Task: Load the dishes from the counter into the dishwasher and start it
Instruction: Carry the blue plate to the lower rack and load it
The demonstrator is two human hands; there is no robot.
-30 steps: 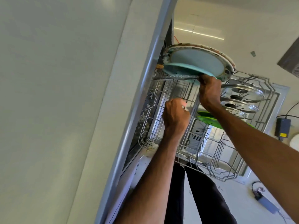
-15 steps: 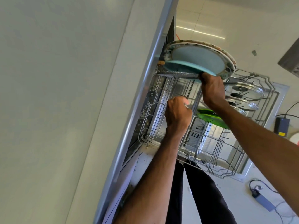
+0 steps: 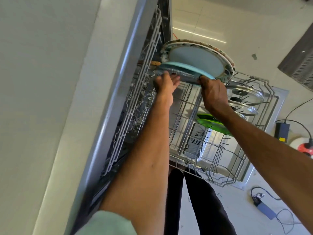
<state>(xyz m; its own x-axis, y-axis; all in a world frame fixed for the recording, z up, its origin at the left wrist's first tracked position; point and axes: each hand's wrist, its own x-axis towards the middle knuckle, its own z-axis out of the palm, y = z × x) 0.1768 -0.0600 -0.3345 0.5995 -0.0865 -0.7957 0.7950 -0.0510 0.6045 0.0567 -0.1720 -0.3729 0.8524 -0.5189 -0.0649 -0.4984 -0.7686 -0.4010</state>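
The dishwasher's lower wire rack [image 3: 211, 150] is pulled out over the open door [image 3: 279, 99]. At its far end stand a large patterned plate [image 3: 199, 60] with a pale blue centre and a teal plate [image 3: 183, 67] in front of it. Just in front of those is a flat grey speckled dish [image 3: 184, 76], seen edge-on. My left hand [image 3: 165, 83] grips its left end and my right hand [image 3: 213, 95] grips its right end. Two glass lids [image 3: 243, 94] and green plates [image 3: 213, 123] stand in the rack's right side, partly behind my right arm.
The white upper rack [image 3: 135, 116] sits inside the dishwasher at the left, beside a pale cabinet front [image 3: 42, 99]. On the floor lie a black power adapter [image 3: 282, 131], a red and white object [image 3: 304, 147] and a blue device with cables [image 3: 265, 209]. My legs stand below the rack.
My left hand has risen from the middle of the rack to the grey dish's left end. My right hand stays on its right end. The view has tilted, showing the upper rack.
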